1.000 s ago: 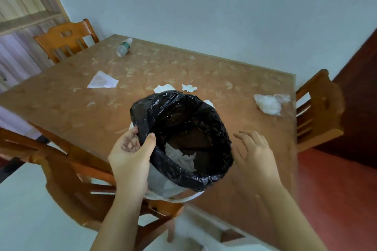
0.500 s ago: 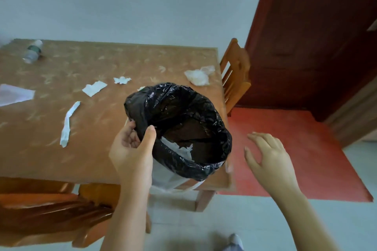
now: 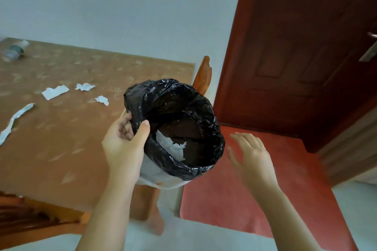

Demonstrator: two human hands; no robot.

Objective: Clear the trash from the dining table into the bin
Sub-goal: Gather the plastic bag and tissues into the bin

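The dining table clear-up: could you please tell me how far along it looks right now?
Partly done. Some white paper already lies inside the bin. The left hand grips the bin's rim, while the right hand is open and holds nothing. Still on the table: a long paper strip, three paper scraps and a bottle at the far edge.

My left hand (image 3: 124, 144) and the black liner (image 3: 177, 126) cover most of the bin's white wall (image 3: 151, 169), so I see only a strip of it. The bin hides the table's (image 3: 61, 149) near right corner and all but the top of the chair (image 3: 204, 73) behind it. The bottle (image 3: 15, 50) at the far left is blurred and partly cut off. The long paper strip (image 3: 14, 120) runs off the left edge. My right hand (image 3: 253, 159) is motion-blurred.
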